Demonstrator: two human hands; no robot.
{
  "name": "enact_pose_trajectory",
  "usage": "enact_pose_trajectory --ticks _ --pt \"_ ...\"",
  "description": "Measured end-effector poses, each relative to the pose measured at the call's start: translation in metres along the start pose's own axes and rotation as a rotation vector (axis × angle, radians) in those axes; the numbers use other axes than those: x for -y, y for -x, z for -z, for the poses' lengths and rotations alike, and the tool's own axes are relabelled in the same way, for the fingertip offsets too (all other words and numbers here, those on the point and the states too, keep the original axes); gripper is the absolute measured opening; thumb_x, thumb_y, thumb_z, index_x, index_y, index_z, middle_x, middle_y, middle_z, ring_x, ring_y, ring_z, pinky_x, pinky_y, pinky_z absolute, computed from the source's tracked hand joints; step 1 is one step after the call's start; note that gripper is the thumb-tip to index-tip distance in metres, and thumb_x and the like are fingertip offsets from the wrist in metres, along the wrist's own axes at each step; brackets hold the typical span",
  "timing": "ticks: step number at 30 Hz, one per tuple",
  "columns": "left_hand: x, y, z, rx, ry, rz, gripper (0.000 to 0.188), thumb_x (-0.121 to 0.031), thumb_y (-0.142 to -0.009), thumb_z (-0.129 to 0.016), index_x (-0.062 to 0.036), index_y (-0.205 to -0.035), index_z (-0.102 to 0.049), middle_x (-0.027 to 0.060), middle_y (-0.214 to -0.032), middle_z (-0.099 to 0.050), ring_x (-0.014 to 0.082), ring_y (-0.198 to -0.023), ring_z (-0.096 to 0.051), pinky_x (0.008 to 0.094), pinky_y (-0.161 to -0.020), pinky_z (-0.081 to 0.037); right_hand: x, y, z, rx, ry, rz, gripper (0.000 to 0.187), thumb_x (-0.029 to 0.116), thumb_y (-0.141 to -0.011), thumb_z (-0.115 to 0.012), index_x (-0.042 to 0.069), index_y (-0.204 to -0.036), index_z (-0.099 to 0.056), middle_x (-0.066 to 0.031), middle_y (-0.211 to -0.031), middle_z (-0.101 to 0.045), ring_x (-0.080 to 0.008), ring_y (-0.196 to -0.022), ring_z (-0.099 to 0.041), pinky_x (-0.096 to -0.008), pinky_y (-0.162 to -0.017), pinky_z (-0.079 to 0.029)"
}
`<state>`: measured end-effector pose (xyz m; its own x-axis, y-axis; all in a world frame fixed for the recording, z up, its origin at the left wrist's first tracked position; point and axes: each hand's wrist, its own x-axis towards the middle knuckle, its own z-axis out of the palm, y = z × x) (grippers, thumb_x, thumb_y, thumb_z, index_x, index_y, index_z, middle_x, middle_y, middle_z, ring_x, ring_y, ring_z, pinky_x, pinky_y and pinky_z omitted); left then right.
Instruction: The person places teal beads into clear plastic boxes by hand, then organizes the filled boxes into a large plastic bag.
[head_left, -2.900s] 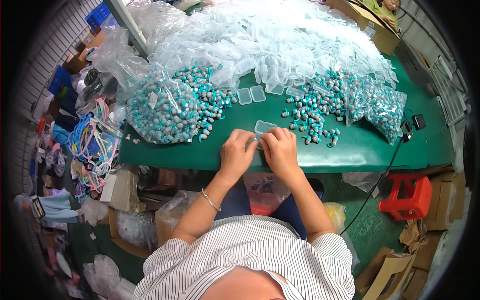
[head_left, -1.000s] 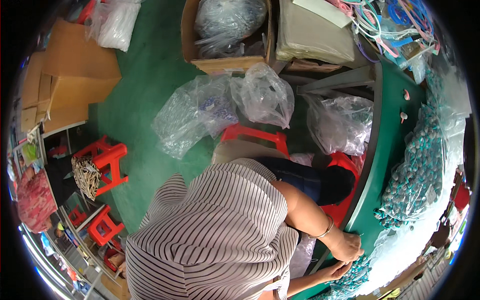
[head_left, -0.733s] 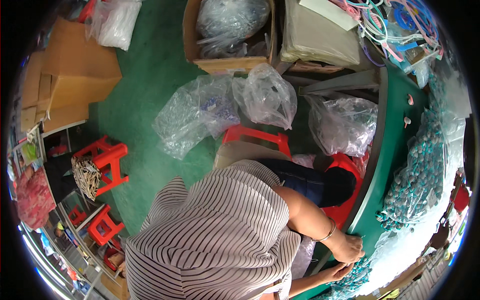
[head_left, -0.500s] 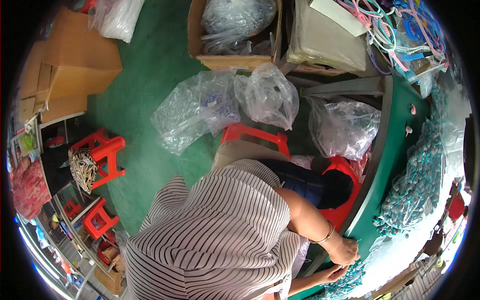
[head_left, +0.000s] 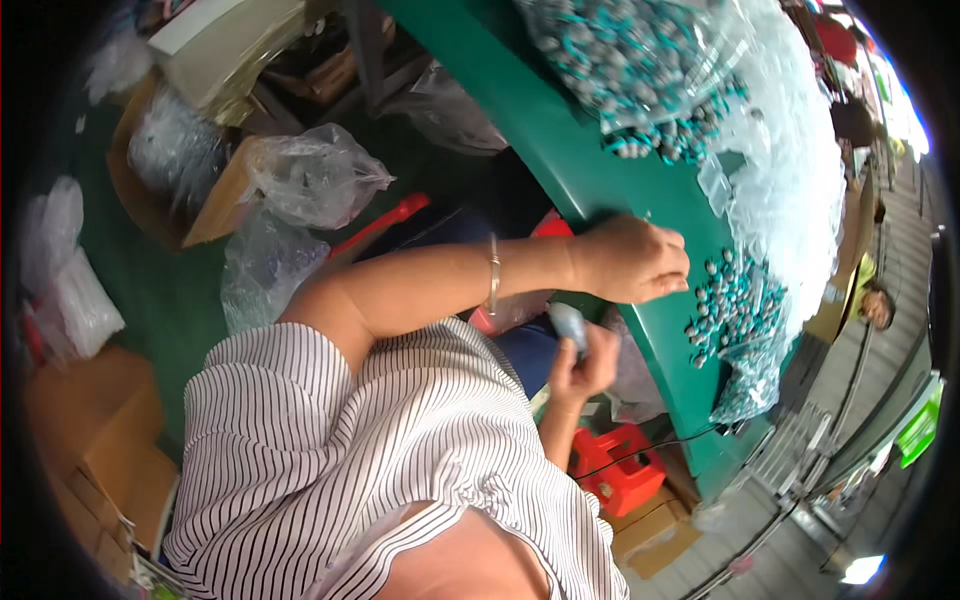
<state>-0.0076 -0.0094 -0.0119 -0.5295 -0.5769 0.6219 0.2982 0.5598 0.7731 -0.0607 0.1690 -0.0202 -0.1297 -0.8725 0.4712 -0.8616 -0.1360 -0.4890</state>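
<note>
The right hand (head_left: pixel 585 362) is below the edge of the green surface (head_left: pixel 560 160), over the lap, with its fingers curled round a small clear plastic case (head_left: pixel 570 325). The case is pale, greyish-blue and see-through, rounded at its corners, and only its upper end shows above the fingers; what is in it cannot be made out. The left hand (head_left: pixel 630 262) lies at 1 o'clock from the right one, palm down on the surface near its edge, fingers bent and drawn together towards the beads. Whether it pinches anything is hidden under the fingers. A thin bracelet (head_left: pixel 493 275) circles that wrist.

Just beside the left fingertips, at 4 o'clock, a loose heap of teal and silver beads (head_left: pixel 735 305) spills from a clear bag. A larger clear bag of the same beads (head_left: pixel 625 60) lies at 12 o'clock, further along the surface. A drift of empty clear pouches (head_left: pixel 800 170) covers the surface at 2 o'clock. Under the surface, at 6 o'clock from the right hand, stands a red stool (head_left: pixel 620 475).
</note>
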Motion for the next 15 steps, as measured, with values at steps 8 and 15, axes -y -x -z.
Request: enact_pose_trajectory --ticks 8,15 --pt "-0.020 0.028 0.019 0.016 -0.067 -0.149 0.008 -0.007 -0.083 -0.066 -0.0064 -0.090 -0.066 0.0086 -0.078 -0.058 0.0279 -0.069 -0.061 0.0359 -0.060 -0.048 -0.101 0.112 -0.076 0.405 0.223 -0.479 0.029 0.024 -0.084 -0.072 -0.001 -0.095 -0.066 -0.0206 -0.084 -0.065 -0.0342 -0.071 -0.062 -0.0427 -0.066 -0.050" --pt "-0.010 0.270 0.139 -0.234 -0.500 0.716 0.025 -0.007 -0.086 -0.065 -0.0037 -0.111 -0.064 0.0122 -0.099 -0.063 0.0277 -0.085 -0.063 0.0364 -0.075 -0.051 -0.029 0.021 -0.032 0.458 -0.388 -0.402 0.017 0.004 -0.081 -0.069 -0.001 -0.097 -0.067 -0.0122 -0.087 -0.066 -0.0194 -0.072 -0.065 -0.0302 -0.064 -0.052"
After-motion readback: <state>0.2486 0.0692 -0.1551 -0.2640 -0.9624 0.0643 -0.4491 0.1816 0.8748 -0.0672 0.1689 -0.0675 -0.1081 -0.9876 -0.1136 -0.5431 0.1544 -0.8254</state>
